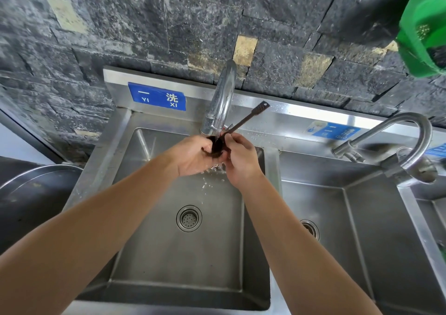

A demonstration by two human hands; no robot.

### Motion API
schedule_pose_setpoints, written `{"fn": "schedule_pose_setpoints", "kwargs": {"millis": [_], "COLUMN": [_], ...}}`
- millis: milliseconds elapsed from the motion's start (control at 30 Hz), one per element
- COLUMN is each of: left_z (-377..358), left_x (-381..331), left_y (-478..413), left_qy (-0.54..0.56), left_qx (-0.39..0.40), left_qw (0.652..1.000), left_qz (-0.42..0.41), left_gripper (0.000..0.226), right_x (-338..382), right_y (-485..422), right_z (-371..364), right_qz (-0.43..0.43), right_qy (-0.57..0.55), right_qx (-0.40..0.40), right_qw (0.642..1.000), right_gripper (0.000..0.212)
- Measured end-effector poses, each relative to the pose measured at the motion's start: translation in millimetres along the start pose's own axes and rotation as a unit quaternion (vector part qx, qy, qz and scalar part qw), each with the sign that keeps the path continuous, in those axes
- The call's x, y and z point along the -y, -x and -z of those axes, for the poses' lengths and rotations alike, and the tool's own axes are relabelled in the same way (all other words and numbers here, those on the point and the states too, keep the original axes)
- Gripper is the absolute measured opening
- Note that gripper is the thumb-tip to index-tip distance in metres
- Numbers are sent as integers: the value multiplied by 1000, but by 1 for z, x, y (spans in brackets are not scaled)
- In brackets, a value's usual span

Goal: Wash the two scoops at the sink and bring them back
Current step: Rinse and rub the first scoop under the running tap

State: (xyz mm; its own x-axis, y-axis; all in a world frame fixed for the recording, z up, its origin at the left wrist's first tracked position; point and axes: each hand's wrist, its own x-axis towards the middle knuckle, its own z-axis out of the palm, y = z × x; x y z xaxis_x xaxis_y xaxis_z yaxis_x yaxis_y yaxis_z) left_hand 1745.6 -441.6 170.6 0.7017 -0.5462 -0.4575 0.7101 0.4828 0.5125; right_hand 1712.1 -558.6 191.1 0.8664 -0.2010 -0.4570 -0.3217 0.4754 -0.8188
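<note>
A dark brown scoop (pixel 243 121) was held under the running tap (pixel 223 95), above the left basin (pixel 149 242) of a steel sink. Its bowl was cupped in the left hand (pixel 193 155), whose fingers were curled round it. The handle was pinched close to the bowl by the right hand (pixel 241 155). The handle was tilted up and away to the right, with its end seen against the sink's back ledge. Only one scoop could be made out clearly. Whether a second was hidden in the left hand could not be told. Water was seen splashing below the hands, over the drain (pixel 189 218). A blue label (pixel 156 96) was fixed to the ledge left of the tap. A second basin (pixel 325 218) with its own curved tap (pixel 410 131) was seen to the right, and a dark stone wall (pixel 120 25) behind.
</note>
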Motion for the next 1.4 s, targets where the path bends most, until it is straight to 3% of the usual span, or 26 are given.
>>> {"fn": "schedule_pose_setpoints", "kwargs": {"millis": [100, 167, 233, 300, 367, 433, 500, 567, 733, 867, 967, 1100, 1200, 1333, 1400], "left_z": [-2, -5, -4, -2, -3, -3, 1, 10, 25, 28, 27, 33, 38, 38, 39], "left_x": [-2, -3, -6, -8, -7, 0, 11, 19, 18, 15, 13, 9, 8, 5, 2], "left_y": [4, 7, 7, 8, 8, 9, 14, 22, 45, 53, 53, 57, 66, 71, 72], "left_qy": [-1, -56, -107, -80, -71, -172, -344, -420, -457, -522, -501, -558, -555, -584, -588], "left_qx": [6, 12, 11, 25, 20, -40, -75, -58, -57, -83, -117, -120, -104, -101, -93], "left_qw": [999, 997, 993, 995, 996, 983, 935, 906, 887, 848, 857, 821, 824, 803, 801], "left_qz": [33, 49, 49, 48, 51, 59, 43, 16, 38, 42, 29, 32, 46, 55, 57], "left_gripper": [30, 23, 31, 43, 35, 16, 25, 28, 36, 31, 34, 35, 37, 36, 36], "right_x": [0, -2, -4, -6, -5, -7, -19, -26, -8, -19, -18, -25, -12, -15, -19], "right_y": [-1, -2, -2, -1, -3, -1, 1, 4, -14, -2, -5, -2, -15, -8, -9], "right_z": [2, 5, 7, 8, 8, 6, 4, 1, 11, 1, -2, -4, 12, 11, 11], "right_qz": [-12, -25, -35, -47, -57, -71, -85, -81, -78, -100, -96, -99, -100, -138, -126], "right_qy": [6, 1, -2, -20, -40, -51, -19, 27, -106, -1, -14, 5, -25, 44, -2], "right_qx": [-8, -7, 0, 4, 19, 45, 70, 75, 30, 110, 85, 87, 26, 130, 92], "right_qw": [1000, 1000, 999, 999, 997, 995, 994, 993, 991, 989, 992, 991, 994, 981, 988], "right_gripper": [21, 20, 18, 17, 12, 17, 32, 28, 17, 12, 20, 21, 17, 4, 11]}}
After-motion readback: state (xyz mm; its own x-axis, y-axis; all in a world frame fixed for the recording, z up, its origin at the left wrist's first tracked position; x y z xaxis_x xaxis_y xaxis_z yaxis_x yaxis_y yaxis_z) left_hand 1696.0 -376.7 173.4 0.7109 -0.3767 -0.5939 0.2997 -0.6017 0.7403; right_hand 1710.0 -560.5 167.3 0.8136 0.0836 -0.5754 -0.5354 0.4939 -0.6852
